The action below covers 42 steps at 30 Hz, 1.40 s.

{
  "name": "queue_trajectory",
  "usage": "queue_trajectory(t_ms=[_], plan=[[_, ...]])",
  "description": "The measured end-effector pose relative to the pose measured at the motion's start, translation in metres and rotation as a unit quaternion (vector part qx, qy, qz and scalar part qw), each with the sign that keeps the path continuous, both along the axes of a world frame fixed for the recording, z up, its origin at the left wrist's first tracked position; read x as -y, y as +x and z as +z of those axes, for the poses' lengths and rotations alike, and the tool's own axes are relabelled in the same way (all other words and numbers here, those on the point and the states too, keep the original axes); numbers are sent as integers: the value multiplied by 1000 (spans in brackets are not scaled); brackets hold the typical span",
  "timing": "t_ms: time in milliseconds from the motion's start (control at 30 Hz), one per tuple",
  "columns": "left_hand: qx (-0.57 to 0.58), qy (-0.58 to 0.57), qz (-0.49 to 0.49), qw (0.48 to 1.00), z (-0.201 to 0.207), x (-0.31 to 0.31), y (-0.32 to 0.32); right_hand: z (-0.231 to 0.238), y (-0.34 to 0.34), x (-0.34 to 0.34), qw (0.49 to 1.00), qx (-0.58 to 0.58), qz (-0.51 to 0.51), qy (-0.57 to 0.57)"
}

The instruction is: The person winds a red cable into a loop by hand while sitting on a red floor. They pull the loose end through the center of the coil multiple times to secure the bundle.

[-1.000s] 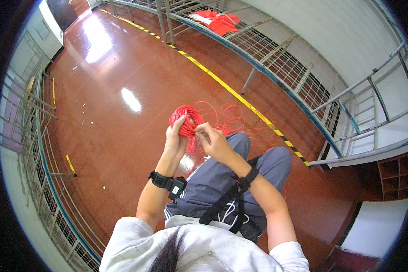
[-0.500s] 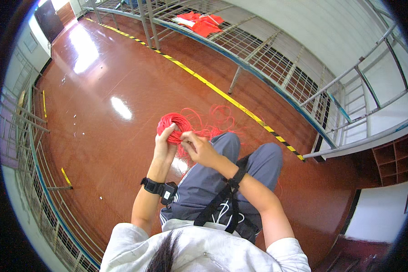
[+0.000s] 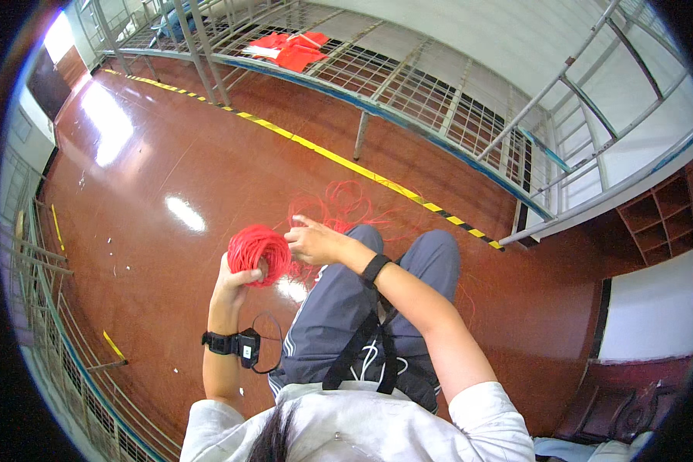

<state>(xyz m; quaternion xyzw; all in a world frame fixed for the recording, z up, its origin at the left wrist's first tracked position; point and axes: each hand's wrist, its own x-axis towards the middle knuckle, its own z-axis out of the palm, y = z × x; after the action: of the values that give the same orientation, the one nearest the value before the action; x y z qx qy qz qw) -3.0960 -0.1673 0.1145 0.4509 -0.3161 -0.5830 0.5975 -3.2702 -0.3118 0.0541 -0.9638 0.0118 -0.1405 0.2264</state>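
A thick round coil of red cord (image 3: 248,245) is in my left hand (image 3: 231,283), thumb over its near side and the other fingers mostly hidden behind it. Just right of the coil is my right hand (image 3: 316,242), its fingers bent in a pinch at the cord and the index finger raised a little. The thin strand between those fingertips is hard to make out. Loose, tangled loops of red cord (image 3: 339,206) spread beyond my right hand, above my knees and over the floor.
Metal bed frames with wire mesh stand along the right (image 3: 439,115) and left (image 3: 69,308). Red cloth (image 3: 291,52) lies on the right frame. Yellow-black tape (image 3: 323,157) crosses the brown floor (image 3: 146,254). Wooden cubbyholes (image 3: 658,223) stand at far right. Small scraps dot the floor.
My left hand has moved left and nearer with the coil, which now faces up more openly. My right hand has shifted slightly left and raised its index finger. The view has turned a little.
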Motion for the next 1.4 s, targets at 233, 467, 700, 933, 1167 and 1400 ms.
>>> queue_trajectory(t_ms=[233, 467, 700, 933, 1167, 1400], plan=[[92, 57, -77, 991, 11, -17, -10, -20, -40, 35, 958, -179, -216, 55], [-29, -25, 125, 991, 5, 12, -13, 18, 6, -35, 868, -88, 32, 488], [-116, -28, 178, 977, -9, 31, -3, 22, 9, -42, 915, -41, -66, 397], [-51, 11, 74, 996, 7, 14, -16, -11, -17, 11, 982, -52, -118, 136], [360, 47, -100, 926, -12, 14, -28, 19, -4, 7, 934, -74, -278, 212], [505, 40, -16, 862, -36, 31, -29, 33, 21, -14, 882, 54, -252, 394]])
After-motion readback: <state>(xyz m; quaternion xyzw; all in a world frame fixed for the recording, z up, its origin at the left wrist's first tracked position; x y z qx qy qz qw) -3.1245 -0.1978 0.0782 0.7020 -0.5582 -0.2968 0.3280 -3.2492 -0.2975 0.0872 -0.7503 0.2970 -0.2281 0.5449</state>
